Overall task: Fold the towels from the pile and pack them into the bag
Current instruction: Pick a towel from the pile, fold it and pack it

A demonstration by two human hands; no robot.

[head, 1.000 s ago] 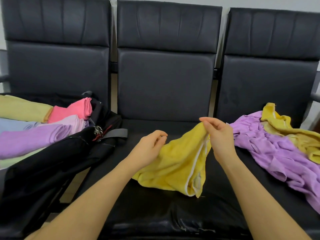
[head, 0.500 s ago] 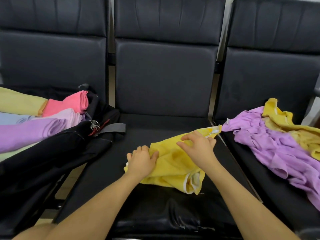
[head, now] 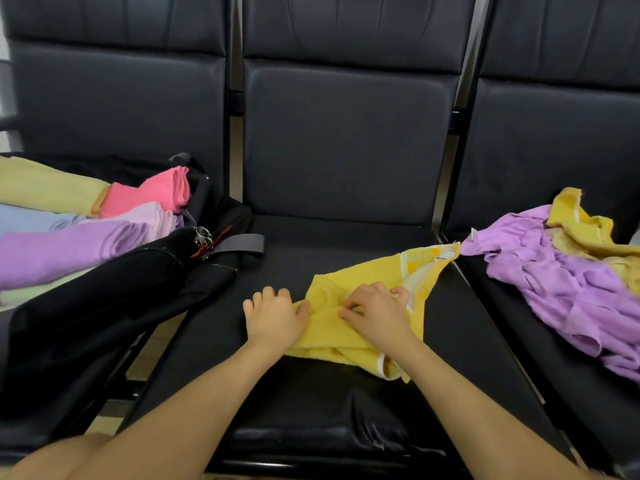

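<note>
Left hand (head: 273,318) grips crumpled yellow terry towel (head: 367,285) edge | right hand (head: 379,313) pinches its folds | towel lies on black padded seat (head: 311,393)

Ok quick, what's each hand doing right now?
Left hand: grips the yellow towel's left edge.
Right hand: fingers curled, pinching the same towel's middle.

Three black seats (head: 346,143) are standing in a row. One black bag (head: 104,306) is holding at least five folded towels (head: 62,251). Three loose towels are lying out: one yellow towel (head: 363,282) under two hands, one purple towel (head: 561,282), one mustard towel (head: 588,233).
</note>
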